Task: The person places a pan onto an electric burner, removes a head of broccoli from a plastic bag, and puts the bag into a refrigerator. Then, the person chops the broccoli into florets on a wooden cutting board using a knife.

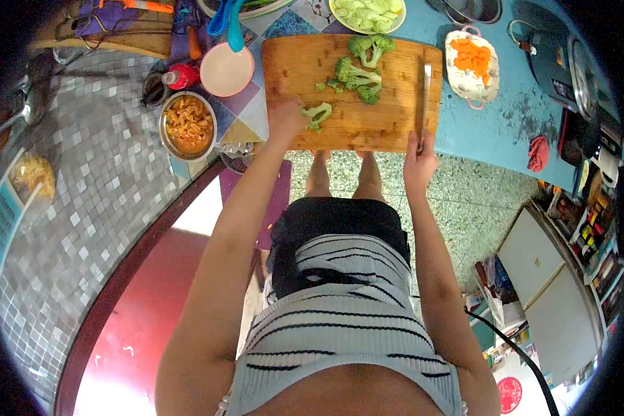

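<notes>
On the cutting board [291, 62], the cut broccoli piece [317, 116] lies at the near left, just beside the left hand [286, 121] and well apart from the right hand [420, 163]. It is pale-stemmed, with green florets, its long axis slanting. The left hand's fingers are bent, their opening and any grip unclear. The right hand is closed round the handle of the knife [423, 104], its blade pointing away along the board's right side. 2 larger broccoli pieces [358, 78] lie towards the board's far edge.
</notes>
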The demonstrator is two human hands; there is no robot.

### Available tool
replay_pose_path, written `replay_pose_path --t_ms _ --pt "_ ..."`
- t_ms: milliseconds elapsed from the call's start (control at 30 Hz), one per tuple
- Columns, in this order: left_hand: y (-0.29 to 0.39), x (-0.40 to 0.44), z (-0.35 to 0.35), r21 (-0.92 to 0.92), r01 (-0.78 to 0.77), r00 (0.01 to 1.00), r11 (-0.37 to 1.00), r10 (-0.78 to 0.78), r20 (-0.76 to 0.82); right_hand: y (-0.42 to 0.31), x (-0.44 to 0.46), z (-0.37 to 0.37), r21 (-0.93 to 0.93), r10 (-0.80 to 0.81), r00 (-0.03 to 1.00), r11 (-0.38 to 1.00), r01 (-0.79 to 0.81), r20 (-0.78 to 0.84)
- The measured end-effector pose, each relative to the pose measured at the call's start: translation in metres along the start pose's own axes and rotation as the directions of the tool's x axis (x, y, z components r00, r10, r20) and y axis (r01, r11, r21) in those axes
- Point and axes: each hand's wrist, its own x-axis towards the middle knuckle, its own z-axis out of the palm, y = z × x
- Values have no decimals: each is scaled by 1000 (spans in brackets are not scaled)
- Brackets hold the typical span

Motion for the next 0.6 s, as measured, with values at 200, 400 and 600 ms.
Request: replay_pose_path --t_ms 200,400,600 --pt "5 -10 22 -99 13 972 995 -36 -232 -25 -40 35 -190 -302 845 889 416 441" --pt "24 -33 27 -153 -74 888 985 -5 -459 -37 -44 61 -255 -378 769 789 559 515" --pt "19 -31 42 -216 -199 842 956 54 -537 -29 -43 80 -405 -244 740 710 576 626"
